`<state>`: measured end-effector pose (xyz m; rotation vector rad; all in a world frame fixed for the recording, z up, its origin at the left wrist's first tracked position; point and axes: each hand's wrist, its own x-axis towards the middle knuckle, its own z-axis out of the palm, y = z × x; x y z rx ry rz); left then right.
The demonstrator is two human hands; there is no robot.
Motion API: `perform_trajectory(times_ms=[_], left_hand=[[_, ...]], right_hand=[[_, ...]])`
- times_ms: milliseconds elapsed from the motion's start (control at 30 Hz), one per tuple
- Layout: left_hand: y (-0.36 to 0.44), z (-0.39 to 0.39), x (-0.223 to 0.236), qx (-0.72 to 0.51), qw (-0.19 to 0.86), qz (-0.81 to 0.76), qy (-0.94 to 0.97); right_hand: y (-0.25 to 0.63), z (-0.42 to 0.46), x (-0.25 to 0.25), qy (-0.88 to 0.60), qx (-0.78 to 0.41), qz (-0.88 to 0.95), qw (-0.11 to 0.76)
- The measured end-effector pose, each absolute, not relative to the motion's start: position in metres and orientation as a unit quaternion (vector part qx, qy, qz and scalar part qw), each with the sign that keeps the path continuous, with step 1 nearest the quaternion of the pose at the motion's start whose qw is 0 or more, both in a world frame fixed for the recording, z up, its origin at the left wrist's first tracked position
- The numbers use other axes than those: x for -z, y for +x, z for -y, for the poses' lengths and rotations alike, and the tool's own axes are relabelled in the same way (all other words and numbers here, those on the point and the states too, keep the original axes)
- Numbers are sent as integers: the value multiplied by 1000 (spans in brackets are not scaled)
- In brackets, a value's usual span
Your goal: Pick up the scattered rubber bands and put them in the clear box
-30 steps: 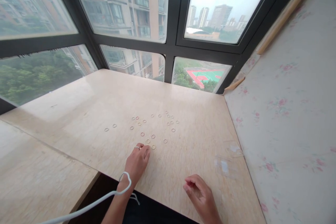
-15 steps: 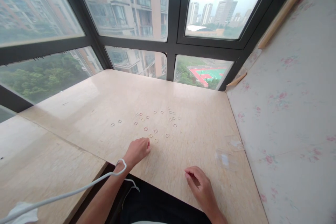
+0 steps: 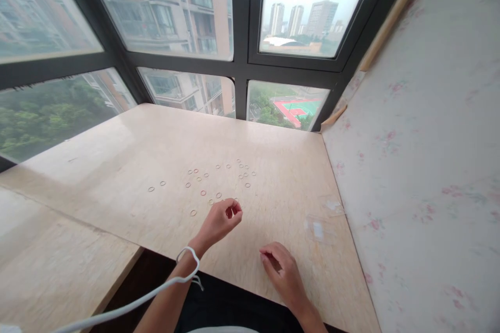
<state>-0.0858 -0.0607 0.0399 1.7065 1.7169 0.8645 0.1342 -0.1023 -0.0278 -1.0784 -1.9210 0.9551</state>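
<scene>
Several small thin rings (image 3: 219,195) lie scattered over the middle of a pale marble-look tabletop (image 3: 117,166). My left hand (image 3: 219,221) hovers just above the table at the near side of the rings, thumb and forefinger pinched on a small ring. One loose ring (image 3: 193,213) lies just left of that hand. A white cord (image 3: 128,302) loops around my left wrist. My right hand (image 3: 282,273) rests near the table's front edge with its fingers curled in; what it holds, if anything, is hidden.
A small clear plastic bag (image 3: 318,229) lies on the table right of my hands. A flower-patterned wall (image 3: 422,166) bounds the table on the right. Dark-framed windows (image 3: 242,67) run along the back and left. A lower tabletop (image 3: 50,265) adjoins at the left.
My left hand has lifted off the table and moved right, its fingers now pinched on a ring. My right hand shifted slightly left. The camera view swung a little.
</scene>
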Motion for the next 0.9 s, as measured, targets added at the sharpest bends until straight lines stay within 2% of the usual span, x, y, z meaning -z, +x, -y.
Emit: perform_trajectory(times_ms=[300, 500, 733, 900], left_hand=[[18, 25, -39, -369, 358, -520, 682], [66, 2, -31, -336, 331, -482, 738], [86, -18, -18, -306, 308, -470, 768], [74, -17, -7, -337, 318, -508, 726]], right_hand=[[133, 103, 24, -427, -392, 720, 382], [132, 101, 24, -428, -392, 716, 388], [131, 99, 28, -435, -386, 693, 428], [133, 101, 29, -428, -382, 708, 411]])
